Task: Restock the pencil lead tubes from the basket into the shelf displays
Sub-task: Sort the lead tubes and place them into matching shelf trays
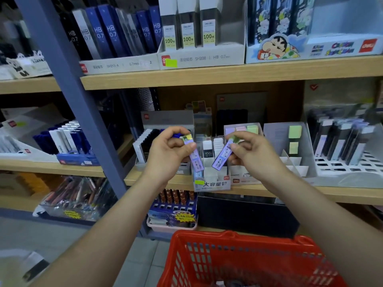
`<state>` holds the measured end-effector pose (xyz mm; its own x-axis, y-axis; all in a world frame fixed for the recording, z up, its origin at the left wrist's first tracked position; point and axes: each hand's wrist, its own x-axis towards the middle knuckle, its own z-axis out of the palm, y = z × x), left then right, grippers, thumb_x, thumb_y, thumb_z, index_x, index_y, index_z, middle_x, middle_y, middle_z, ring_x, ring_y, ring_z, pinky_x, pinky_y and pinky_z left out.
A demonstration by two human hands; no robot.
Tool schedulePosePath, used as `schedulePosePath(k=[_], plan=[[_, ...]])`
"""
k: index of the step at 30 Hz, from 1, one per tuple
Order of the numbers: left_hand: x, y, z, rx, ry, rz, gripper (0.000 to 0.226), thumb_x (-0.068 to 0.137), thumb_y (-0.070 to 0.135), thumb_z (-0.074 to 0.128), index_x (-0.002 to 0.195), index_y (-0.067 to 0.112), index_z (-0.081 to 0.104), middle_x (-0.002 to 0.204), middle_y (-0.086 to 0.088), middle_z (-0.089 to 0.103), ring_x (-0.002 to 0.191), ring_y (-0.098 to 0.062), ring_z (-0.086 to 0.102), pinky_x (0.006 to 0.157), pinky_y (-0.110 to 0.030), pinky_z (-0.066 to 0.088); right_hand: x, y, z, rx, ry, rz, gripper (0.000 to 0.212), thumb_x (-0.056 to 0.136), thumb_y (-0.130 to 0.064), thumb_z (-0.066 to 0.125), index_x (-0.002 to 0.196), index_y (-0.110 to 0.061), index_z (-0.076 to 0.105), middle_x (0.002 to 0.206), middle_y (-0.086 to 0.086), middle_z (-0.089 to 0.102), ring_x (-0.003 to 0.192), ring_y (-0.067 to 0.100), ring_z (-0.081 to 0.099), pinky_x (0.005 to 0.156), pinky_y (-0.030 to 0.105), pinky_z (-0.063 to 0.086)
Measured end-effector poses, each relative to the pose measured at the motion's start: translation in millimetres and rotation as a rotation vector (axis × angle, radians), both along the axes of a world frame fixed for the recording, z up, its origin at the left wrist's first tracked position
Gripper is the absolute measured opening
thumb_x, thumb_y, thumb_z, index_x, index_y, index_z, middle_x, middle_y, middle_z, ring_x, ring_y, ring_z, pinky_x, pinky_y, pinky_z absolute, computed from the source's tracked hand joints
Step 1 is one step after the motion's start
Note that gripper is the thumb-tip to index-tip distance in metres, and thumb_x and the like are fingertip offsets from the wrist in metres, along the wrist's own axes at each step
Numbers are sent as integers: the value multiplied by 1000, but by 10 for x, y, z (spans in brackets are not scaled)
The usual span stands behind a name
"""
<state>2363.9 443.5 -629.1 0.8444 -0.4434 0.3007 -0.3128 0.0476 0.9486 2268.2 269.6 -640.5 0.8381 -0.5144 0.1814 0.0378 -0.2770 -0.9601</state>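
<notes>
Restocking in progress; neither tube is placed yet. Left hand [167,154] pinches one lilac lead tube [196,159] by its cap end; right hand [252,156] pinches a second lilac tube [221,160]; both hang just above the white display [213,183] at the middle shelf's [290,193] front edge. Several of the display's slots appear vacant. Red basket [234,235] stands below; its contents are blurred, so remaining stock is unclear.

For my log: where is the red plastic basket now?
Head view, bottom right: the red plastic basket sits under the right forearm, beside a pink tray.
</notes>
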Motion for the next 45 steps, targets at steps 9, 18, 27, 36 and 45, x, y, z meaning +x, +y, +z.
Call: schedulePosePath(k=[9,18,27,36,45], plan=[[60,-17,-105,225,-236,48,30,78,8,77,88,34,66,71,-5,56,67,-25,62,70,-43,59,14,194,-61,-171,6,-6,32,99,-9,54,127,-23,62,83,-9,69,68,0,65,73,22,57],[103,-9,-296,339,-268,79,31,75,10,80,83,33,62,77,-1,57,66,-9,49,58,-14,46,2,236,-87,-149,-5,-28,19,96,-11,60,109,-25,60,77,-3,73,68,7,67,78,37,59],[148,-15,-284,423,-355,56,25,80,10,76,85,32,66,79,12,60,73,-10,56,67,-15,49,-2,246,-68,-128,-30,-61,28,95,-11,61,120,-24,66,80,-6,73,72,7,69,75,28,59],[218,-26,-250,501,-398,16,19,89,15,67,103,25,75,92,13,69,89,-6,63,80,-21,50,159,377,-71,-182,-41,-28,19,90,-9,68,95,-27,64,67,-6,71,63,5,69,74,35,60],[213,-15,-127,564,-382,5,14,86,13,63,94,20,73,100,3,60,91,-12,58,85,-27,48,263,442,-83,-454,74,9,18,84,-7,75,100,-13,75,83,2,69,75,12,65,73,16,53]])
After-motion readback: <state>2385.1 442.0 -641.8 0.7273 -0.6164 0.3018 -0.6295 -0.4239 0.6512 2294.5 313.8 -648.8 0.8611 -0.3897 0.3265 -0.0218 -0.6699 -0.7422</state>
